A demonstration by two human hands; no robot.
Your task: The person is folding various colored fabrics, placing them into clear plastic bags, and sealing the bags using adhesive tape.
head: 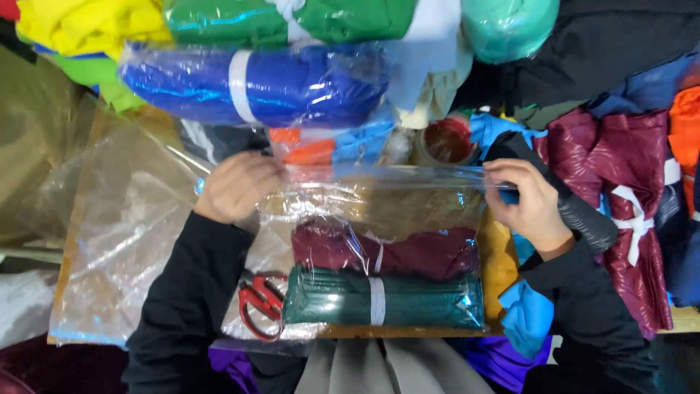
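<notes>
Your left hand [237, 186] is closed on the left end of the open mouth of a clear plastic bag [379, 211], fingers curled down over the film. Your right hand [529, 204] pinches the right end of the same mouth, thumb and fingers shut on the edge, so the top of the bag is drawn taut between your two hands. The bag lies flat on the wooden table [408, 332], with its body running from your hands back toward you.

Inside the bag sit two folded cloth bundles side by side: a maroon bundle [386, 252] nearer your hands and a dark green bundle [379, 299] nearer your body, each wrapped with a white band. Red-handled scissors [259, 303] lie just beside the bag's lower left corner, close to your left forearm.

Beyond your hands, a blue bundle [255, 84] sealed in its own clear bag rests on the pile, with a green one [292, 18] behind it. A spare empty clear bag [117, 241] lies to your left. A roll of tape [446, 140] stands just past the bag's mouth.
</notes>
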